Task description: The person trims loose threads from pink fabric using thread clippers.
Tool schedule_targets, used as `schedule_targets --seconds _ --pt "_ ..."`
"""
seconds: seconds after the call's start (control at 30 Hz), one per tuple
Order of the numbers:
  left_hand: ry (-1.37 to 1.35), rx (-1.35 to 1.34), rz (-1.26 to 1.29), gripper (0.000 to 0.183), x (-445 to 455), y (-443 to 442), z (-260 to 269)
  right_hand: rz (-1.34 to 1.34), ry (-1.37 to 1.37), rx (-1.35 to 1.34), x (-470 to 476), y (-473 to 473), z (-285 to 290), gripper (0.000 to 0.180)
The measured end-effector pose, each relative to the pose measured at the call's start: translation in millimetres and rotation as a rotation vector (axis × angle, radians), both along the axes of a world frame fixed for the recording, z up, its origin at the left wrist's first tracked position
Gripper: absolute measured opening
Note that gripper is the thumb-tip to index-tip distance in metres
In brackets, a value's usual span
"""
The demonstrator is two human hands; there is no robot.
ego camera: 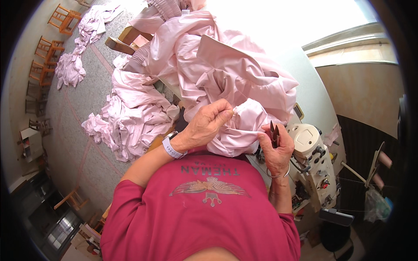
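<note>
A heap of pale pink satin-like fabric (pixel 183 58) spreads over the work table and down to my lap. Between thumb and curled fingers, my left hand (pixel 212 119) pinches the fabric's edge, where a fine thread rises. My right hand (pixel 277 146) grips small dark thread snips (pixel 274 133), blades pointing away from me and slightly apart. Its thumb also presses on a fold of the same cloth. How much cloth lies inside either hand is hidden by the fingers.
An industrial sewing machine (pixel 310 156) stands at my right, with thread cones (pixel 385 160) beyond it. More pink cloth (pixel 134 114) is piled at my left, and another pile (pixel 70 67) lies on the floor. Wooden chairs (pixel 63 21) line the wall. A phone (pixel 336 217) sits at lower right.
</note>
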State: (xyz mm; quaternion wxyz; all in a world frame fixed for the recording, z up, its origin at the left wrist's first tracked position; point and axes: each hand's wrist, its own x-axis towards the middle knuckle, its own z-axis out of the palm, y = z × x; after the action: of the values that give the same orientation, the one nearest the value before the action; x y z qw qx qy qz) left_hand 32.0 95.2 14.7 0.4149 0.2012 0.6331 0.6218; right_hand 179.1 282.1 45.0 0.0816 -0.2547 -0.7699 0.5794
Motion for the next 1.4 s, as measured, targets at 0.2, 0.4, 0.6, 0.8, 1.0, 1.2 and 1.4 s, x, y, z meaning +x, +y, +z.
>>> schedule_targets --seconds 0.2,0.4,0.6,0.8,1.0,1.2,1.4 --pt "0.314 0.003 0.059 0.015 9 7 10 0.111 0.201 0.317 -31 -23 -2 0.024" --pt "0.197 -0.016 0.030 0.015 8 0 7 0.089 -0.058 0.005 -36 -21 3 0.007" --pt "-0.069 0.034 0.062 0.019 6 -2 13 0.059 -0.169 -0.142 -27 -20 10 0.009" --pt "0.333 -0.010 0.052 0.023 11 3 7 0.042 -0.104 -0.123 -26 -28 7 0.011" --pt "-0.276 0.011 0.033 0.020 17 0 -1 0.010 -0.142 -0.228 -21 -28 6 0.013" --pt "-0.423 0.015 0.054 0.019 22 1 -1 0.090 -0.212 -0.246 -16 -15 12 0.012" --pt "-0.314 -0.085 0.064 0.018 19 4 11 0.224 -0.099 0.018 -14 -11 43 0.016"
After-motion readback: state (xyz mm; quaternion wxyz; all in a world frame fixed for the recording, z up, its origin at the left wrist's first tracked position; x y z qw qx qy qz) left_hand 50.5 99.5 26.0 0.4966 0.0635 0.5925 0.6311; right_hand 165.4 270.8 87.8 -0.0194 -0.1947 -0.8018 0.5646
